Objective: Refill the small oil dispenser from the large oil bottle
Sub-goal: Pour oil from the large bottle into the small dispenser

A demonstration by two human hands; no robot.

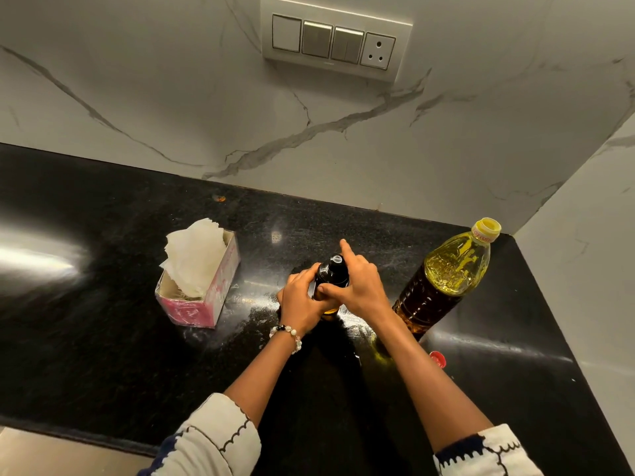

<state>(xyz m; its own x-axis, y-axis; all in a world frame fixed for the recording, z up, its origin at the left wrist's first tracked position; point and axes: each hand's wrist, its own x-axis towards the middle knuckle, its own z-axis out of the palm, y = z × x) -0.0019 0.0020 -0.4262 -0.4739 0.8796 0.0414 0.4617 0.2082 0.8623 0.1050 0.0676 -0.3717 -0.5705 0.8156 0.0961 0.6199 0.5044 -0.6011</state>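
The small oil dispenser (pixel 332 273), dark glass with a black top, stands on the black counter (pixel 103 304) in the middle. My left hand (pixel 302 302) grips its body from the left. My right hand (pixel 357 285) wraps its upper part from the right, thumb across the front and index finger pointing up over the top. The large oil bottle (pixel 443 280) of yellow oil stands upright to the right, its yellow neck uncapped, touching neither hand. Its red cap (pixel 438 358) lies on the counter near my right forearm.
A pink tissue box (pixel 202 297) with white tissues sticking out sits left of the dispenser. Marble walls meet in a corner behind and right of the large bottle. A switch panel (pixel 333 39) is on the back wall. Oil smears shine around the dispenser.
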